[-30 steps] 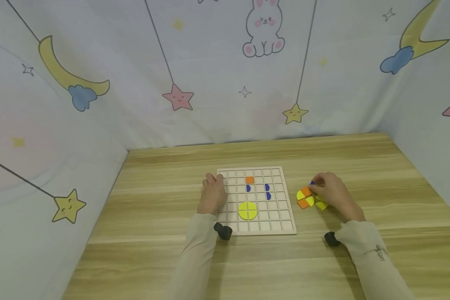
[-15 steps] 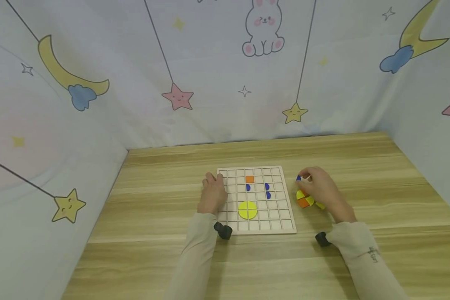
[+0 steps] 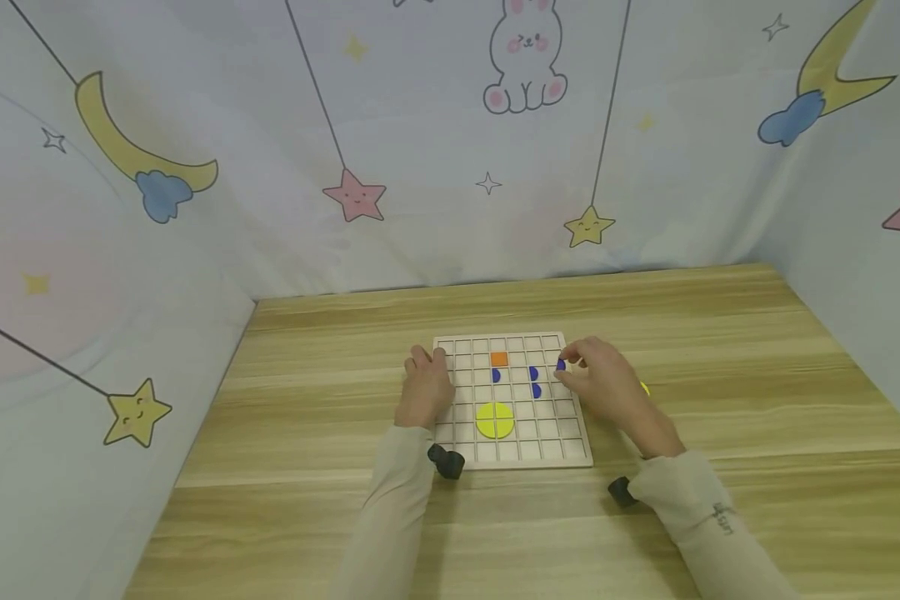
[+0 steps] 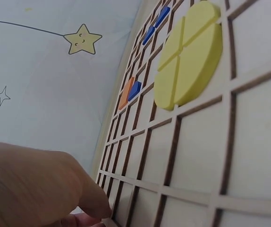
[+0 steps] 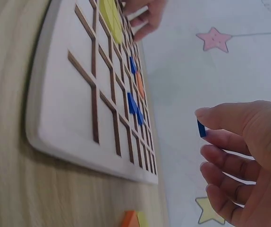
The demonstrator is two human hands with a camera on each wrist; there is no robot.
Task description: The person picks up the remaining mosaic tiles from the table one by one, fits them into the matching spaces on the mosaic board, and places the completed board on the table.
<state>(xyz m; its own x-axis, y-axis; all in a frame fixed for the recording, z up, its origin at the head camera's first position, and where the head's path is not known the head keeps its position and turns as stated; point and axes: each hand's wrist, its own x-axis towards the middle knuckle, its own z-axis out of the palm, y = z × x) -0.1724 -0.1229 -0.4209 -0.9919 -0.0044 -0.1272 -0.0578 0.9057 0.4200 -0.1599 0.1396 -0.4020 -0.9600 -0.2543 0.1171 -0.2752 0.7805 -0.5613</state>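
A pale wooden grid board (image 3: 555, 429) lies on the table. My left hand (image 3: 425, 387) holds its left edge, and in the left wrist view the fingertips (image 4: 97, 203) are right at the rim. Between thumb and forefinger my right hand (image 3: 603, 379) pinches a blue half-round piece (image 5: 201, 128), raised over the board's right edge. On the board sit an orange square (image 3: 499, 359), a blue half-round piece (image 3: 496, 376) below it, and two more blue pieces (image 3: 536, 382) to the right. Lower down, several yellow quarter pieces (image 3: 495, 420) form a full circle.
Loose orange and yellow pieces (image 5: 134, 219) lie on the table right of the board, mostly hidden behind my right hand in the head view. A printed cloth (image 3: 435, 233) hangs behind the table. Dark wrist cameras (image 3: 447, 462) stick out at both sleeves.
My right hand has moved left from the loose pieces to the board's right edge, carrying the blue piece. The left hand and the pieces on the board stay where they were.
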